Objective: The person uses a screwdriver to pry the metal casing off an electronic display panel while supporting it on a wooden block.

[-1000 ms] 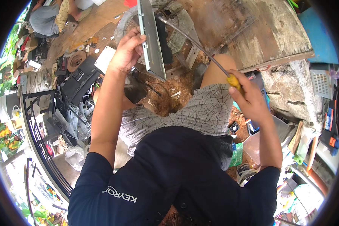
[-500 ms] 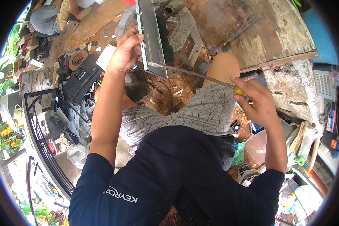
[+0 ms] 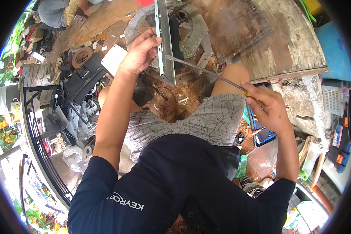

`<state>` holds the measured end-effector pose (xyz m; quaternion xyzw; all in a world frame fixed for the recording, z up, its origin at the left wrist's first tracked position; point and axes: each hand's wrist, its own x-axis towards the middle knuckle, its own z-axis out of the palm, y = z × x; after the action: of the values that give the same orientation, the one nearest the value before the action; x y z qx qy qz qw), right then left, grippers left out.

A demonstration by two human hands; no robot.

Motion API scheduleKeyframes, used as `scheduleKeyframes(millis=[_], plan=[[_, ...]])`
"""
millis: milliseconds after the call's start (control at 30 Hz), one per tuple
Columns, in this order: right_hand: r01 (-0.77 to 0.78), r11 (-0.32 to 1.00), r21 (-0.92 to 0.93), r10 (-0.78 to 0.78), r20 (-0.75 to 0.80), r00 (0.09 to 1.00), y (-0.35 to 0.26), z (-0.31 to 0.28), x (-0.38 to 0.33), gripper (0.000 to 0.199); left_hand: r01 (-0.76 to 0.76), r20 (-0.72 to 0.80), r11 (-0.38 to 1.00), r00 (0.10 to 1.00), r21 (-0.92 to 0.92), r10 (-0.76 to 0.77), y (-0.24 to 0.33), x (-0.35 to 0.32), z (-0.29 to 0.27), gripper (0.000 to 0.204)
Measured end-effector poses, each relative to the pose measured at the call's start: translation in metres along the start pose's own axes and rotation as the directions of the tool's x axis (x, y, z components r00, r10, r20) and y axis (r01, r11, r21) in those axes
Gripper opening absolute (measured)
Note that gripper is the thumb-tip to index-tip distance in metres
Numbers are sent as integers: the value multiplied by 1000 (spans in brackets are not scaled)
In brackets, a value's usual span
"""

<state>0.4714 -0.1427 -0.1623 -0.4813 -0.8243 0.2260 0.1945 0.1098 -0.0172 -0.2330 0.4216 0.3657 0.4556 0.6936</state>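
Dirt ground; left hand [image 3: 141, 52] on metal panel [image 3: 165, 43]; right hand [image 3: 267, 107] around screwdriver [image 3: 210, 73]

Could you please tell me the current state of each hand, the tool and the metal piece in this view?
left hand: gripping the metal panel's edge.
metal panel: held upright, on edge.
right hand: closed around the screwdriver handle.
screwdriver: slanted, its tip at the panel.

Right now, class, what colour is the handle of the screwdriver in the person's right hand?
Yellow, mostly covered by the right hand; the screwdriver has a long grey metal shaft. Head view.
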Motion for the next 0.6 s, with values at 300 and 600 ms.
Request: scheduleKeyframes(millis=[300, 600], plan=[[1, 999, -37, 0, 49, 999, 0, -16, 24, 31, 3, 31, 1000, 1000, 5, -3, 8, -4, 9, 38], [-14, 996, -83, 22, 92, 996, -10, -34, 29, 32, 34, 13, 999, 999, 30, -34, 9, -3, 10, 26]])
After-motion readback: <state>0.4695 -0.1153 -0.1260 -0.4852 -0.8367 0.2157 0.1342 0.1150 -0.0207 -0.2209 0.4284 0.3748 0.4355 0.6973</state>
